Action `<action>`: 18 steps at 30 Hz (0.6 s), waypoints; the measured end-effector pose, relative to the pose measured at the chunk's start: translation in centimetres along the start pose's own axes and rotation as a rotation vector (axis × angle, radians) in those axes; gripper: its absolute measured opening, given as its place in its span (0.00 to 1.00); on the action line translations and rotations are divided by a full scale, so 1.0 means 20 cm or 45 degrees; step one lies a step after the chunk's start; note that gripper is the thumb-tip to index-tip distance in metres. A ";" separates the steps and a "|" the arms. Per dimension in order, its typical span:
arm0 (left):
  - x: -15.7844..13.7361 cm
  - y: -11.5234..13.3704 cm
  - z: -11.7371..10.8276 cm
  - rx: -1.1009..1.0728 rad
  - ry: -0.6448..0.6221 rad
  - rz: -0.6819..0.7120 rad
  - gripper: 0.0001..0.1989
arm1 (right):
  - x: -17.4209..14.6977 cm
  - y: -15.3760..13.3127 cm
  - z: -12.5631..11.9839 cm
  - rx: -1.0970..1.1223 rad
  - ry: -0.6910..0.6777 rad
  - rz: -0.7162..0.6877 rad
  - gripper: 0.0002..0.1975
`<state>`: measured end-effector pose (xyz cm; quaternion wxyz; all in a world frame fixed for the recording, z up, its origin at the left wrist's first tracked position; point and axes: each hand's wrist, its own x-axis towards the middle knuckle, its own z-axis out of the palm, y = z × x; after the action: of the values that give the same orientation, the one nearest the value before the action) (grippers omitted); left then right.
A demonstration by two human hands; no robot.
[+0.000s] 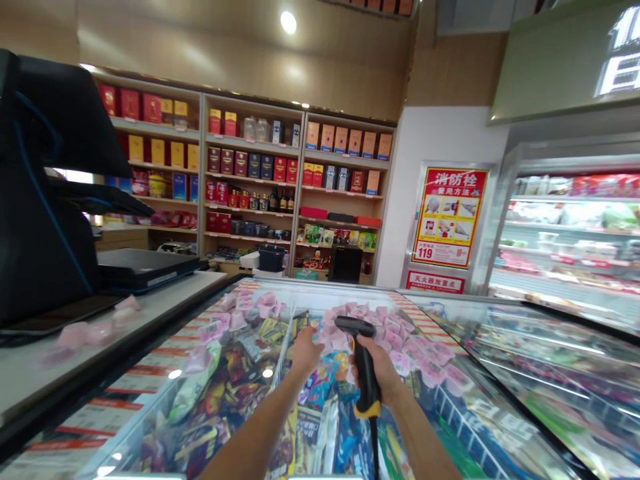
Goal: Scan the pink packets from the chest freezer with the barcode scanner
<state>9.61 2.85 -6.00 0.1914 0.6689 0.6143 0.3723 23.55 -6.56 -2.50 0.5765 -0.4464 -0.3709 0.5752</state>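
Note:
My right hand (383, 367) is wrapped round the handle of a black and yellow barcode scanner (367, 373), whose head points forward and left above the freezer's glass top. A cable hangs from the scanner's lower end. To its left, my left hand (306, 350) reaches over the glass with thumb and fingers apart and nothing visible in it; some fingertips are hard to make out. Just beyond both hands lie many small pink pieces with printed labels (395, 333), spread over the glass. Another cluster of the pink pieces (237, 313) lies farther left.
Bagged frozen goods (210, 400) fill the chest freezer under the glass. At the left, a counter (30, 393) bears a black checkout terminal (55, 200) and more pink pieces (100, 331). Boxed goods stand on shelves (250, 143) behind; a lit refrigerated cabinet (565, 233) is at right.

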 end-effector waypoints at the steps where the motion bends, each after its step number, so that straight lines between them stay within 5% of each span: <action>1: 0.01 -0.03 -0.06 0.042 0.041 0.007 0.17 | 0.00 0.01 0.01 -0.009 -0.016 -0.006 0.16; 5: 0.03 -0.22 -0.41 0.218 0.265 -0.039 0.18 | 0.01 0.04 0.06 -0.009 -0.070 0.001 0.16; 10: -0.01 -0.50 -0.76 0.303 0.422 -0.296 0.19 | 0.00 0.06 0.14 -0.022 -0.096 0.046 0.16; 14: -0.01 -0.61 -0.82 0.108 0.373 -0.429 0.12 | -0.03 0.06 0.19 -0.031 -0.071 0.072 0.16; 18: 0.06 -0.56 -0.74 -0.293 0.368 -0.500 0.06 | -0.05 0.07 0.20 -0.065 -0.111 0.062 0.16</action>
<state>-8.96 2.95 -4.01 0.2450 0.4506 0.7070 0.4870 19.27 -7.31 -2.34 0.5339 -0.4443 -0.3994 0.5983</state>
